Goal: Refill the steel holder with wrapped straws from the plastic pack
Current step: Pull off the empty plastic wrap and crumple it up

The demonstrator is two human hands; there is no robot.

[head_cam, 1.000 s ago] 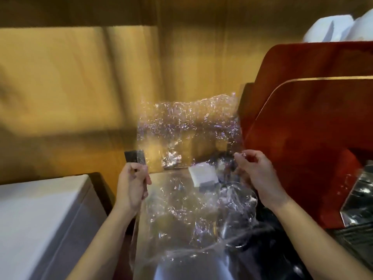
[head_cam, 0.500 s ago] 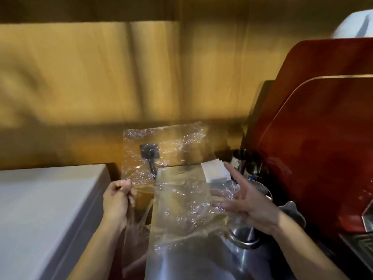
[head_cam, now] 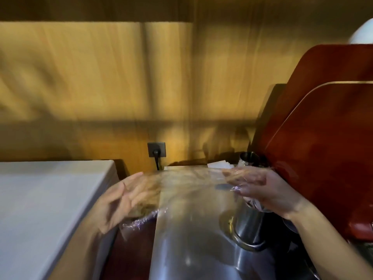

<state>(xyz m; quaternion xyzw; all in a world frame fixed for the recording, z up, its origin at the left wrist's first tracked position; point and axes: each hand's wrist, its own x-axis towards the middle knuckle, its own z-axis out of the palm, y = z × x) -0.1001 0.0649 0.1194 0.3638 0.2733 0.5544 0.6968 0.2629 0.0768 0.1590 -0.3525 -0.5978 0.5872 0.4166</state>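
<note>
The clear plastic pack (head_cam: 187,190) is a blurred, crinkled sheet stretched low between my hands, over a steel surface (head_cam: 191,251). My left hand (head_cam: 123,201) has its fingers spread, and the pack's left edge lies across the fingertips. My right hand (head_cam: 264,190) also has its fingers extended, with plastic sheen over them, just above a round steel holder (head_cam: 249,227). No wrapped straws can be made out in the pack or in the holder.
A smaller steel cup (head_cam: 247,158) and a white paper stack (head_cam: 218,164) stand behind my right hand. A big red machine (head_cam: 327,142) fills the right side. A white-topped unit (head_cam: 40,199) is on the left. A wall socket with a plug (head_cam: 156,149) is on the wooden wall.
The plastic pack has dropped from upright in front of the wall to low and flat. My left hand has let go of its pinch and spread its fingers. The view has shifted left.
</note>
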